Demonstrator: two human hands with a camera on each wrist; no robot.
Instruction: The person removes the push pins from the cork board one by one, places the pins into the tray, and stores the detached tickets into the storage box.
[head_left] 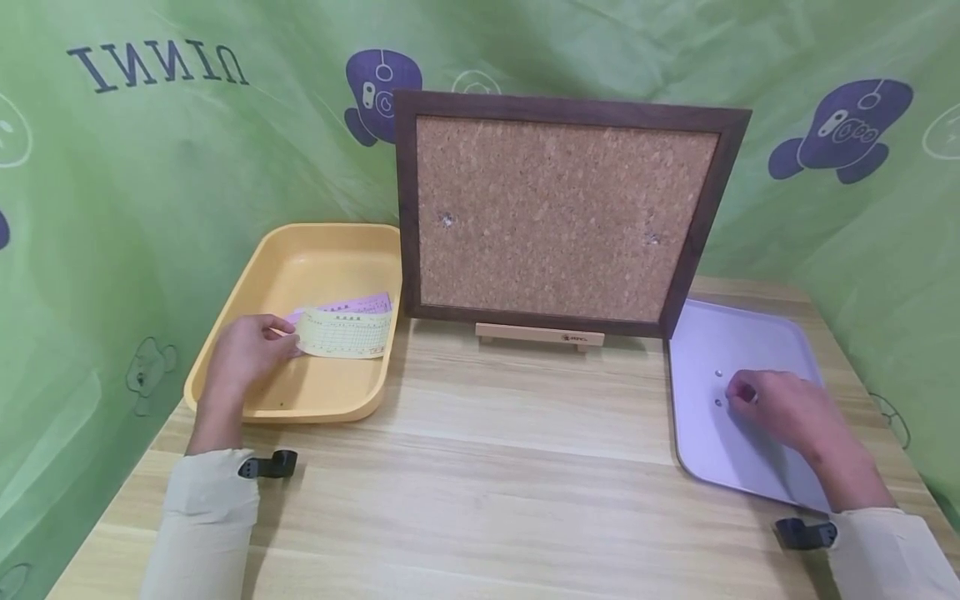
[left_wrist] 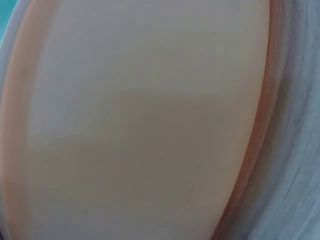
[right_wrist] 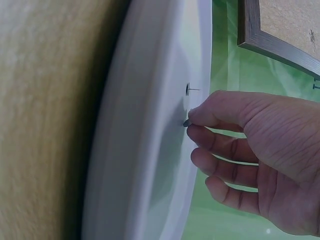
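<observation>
At the left, my left hand (head_left: 251, 350) pinches the left end of a pale yellow printed slip (head_left: 345, 335) inside the yellow tray (head_left: 206, 358). A pink printed slip (head_left: 367, 305) lies partly behind it. My right hand (head_left: 791, 408) is over the lavender tray (head_left: 697, 450), thumb and forefinger together on a small dark thumbtack (right_wrist: 186, 123), mostly hidden by the fingertips. Near them another thumbtack (right_wrist: 188, 89) rests on its head, pin pointing up from the tray. The left wrist view shows only the tray floor (left_wrist: 140, 125), not the hand.
Between the trays stands a cork board (head_left: 562, 217) in a dark frame, on a small wooden stand (head_left: 540, 335). Two small silvery marks show on its cork. Wood-grain tabletop (head_left: 487, 500) lies in front. A green printed curtain (head_left: 300, 125) hangs behind.
</observation>
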